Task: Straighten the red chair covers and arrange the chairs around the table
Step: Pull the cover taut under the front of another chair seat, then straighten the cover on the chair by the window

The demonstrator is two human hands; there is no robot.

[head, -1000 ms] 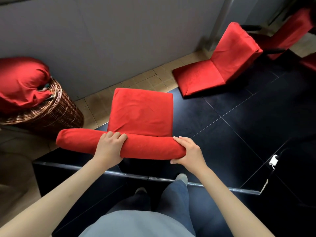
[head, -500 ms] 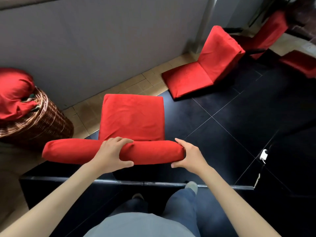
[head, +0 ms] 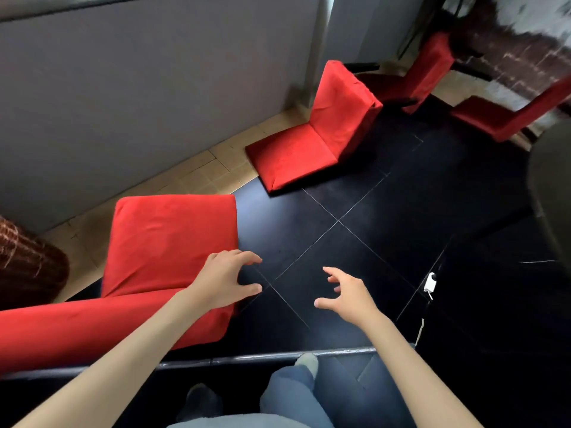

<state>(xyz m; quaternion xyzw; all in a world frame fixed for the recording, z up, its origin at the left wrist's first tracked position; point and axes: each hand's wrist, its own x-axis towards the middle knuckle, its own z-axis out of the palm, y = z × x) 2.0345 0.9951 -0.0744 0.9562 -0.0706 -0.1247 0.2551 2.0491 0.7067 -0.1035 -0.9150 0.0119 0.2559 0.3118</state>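
Hovering with fingers spread and gripping nothing, the left hand [head: 227, 281] and right hand [head: 347, 293] leave the near red chair [head: 167, 242] at nine o'clock; its cover may rumple, and stepping toward the one o'clock chair [head: 321, 134] risks tripping on the platform edge [head: 262, 356].

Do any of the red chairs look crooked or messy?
Yes. The nearest red chair sits turned at an angle. The middle chair hangs half off the dark floor onto the tan tiles. Both hands hold nothing.
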